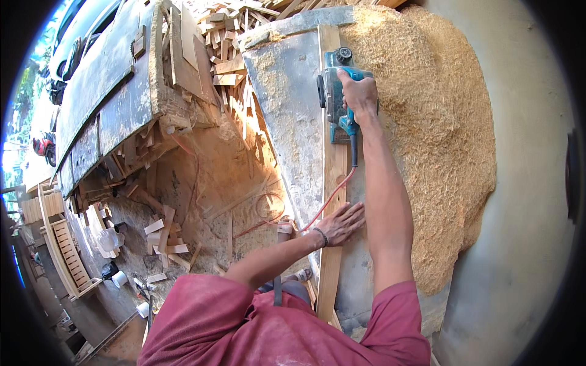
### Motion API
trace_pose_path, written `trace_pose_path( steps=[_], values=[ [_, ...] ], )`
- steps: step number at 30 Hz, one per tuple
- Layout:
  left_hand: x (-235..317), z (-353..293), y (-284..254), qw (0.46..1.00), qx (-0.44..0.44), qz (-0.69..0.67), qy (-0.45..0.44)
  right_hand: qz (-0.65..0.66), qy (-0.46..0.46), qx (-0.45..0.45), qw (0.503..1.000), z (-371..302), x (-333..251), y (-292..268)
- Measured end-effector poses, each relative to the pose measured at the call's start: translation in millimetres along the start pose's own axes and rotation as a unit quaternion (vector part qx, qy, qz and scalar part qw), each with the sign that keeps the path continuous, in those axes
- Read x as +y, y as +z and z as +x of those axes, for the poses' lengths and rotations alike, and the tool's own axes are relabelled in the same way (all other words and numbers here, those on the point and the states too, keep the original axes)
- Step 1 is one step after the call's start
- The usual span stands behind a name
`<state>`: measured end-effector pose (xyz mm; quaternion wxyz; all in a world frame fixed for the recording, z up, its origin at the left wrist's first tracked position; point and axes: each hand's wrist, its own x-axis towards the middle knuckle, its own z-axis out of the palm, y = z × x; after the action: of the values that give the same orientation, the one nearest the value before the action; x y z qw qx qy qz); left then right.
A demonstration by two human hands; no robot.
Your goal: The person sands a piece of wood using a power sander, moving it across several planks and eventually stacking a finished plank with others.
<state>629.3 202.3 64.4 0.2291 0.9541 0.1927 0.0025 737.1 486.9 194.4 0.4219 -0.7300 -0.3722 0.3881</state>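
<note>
A long wooden board (334, 183) lies lengthwise on the grey workbench (274, 91). Toward the board's far end sits a teal electric hand planer (337, 104), its base on the wood. My right hand (359, 94) is wrapped round the planer's handle, arm stretched forward. Nearer to me, my left hand (342, 224) rests flat across the board with its fingers stretched out to the right. From the back of the planer a red cord (332, 196) runs over the board and down off the bench's left side.
A large heap of wood shavings (433, 140) covers the bench's right side, beside a plain wall (519, 183). Offcuts (226, 67) pile up behind and left. Another worn table (113, 91) stands at left, with wood scraps (166, 235) on the floor and a slatted wooden piece (66, 250) beyond.
</note>
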Motion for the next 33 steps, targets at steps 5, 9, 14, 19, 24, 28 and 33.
trace_pose_path(
  steps=[5,9,14,19,24,28,33],
  values=[
    [-1.9,1.8,-3.4,1.0,-0.017,0.006,0.008,-0.014,0.001,0.015,1.0,37.6,-15.5,8.8],
    [-2.3,1.2,-3.6,1.0,-0.007,0.001,0.016,-0.005,-0.016,0.01,1.0,61.4,-24.9,15.5],
    [-3.7,1.2,-5.0,0.999,-0.034,-0.002,0.022,-0.017,-0.026,0.022,0.999,87.3,-38.2,21.9],
    [-2.6,2.2,1.1,0.999,0.034,0.005,0.023,-0.052,-0.042,0.037,0.997,118.4,-45.5,29.0],
    [-1.9,2.5,7.3,0.999,0.03,-0.003,0.018,-0.067,-0.071,0.044,0.994,143.2,-55.1,34.6],
    [-3.5,3.1,7.0,0.999,0.03,0.003,0.018,-0.057,-0.085,0.053,0.993,160.8,-59.9,42.2],
    [-3.0,4.1,8.2,0.999,0.036,-0.024,0.026,-0.078,-0.091,0.078,0.99,183.4,-65.1,46.9]
  ],
)
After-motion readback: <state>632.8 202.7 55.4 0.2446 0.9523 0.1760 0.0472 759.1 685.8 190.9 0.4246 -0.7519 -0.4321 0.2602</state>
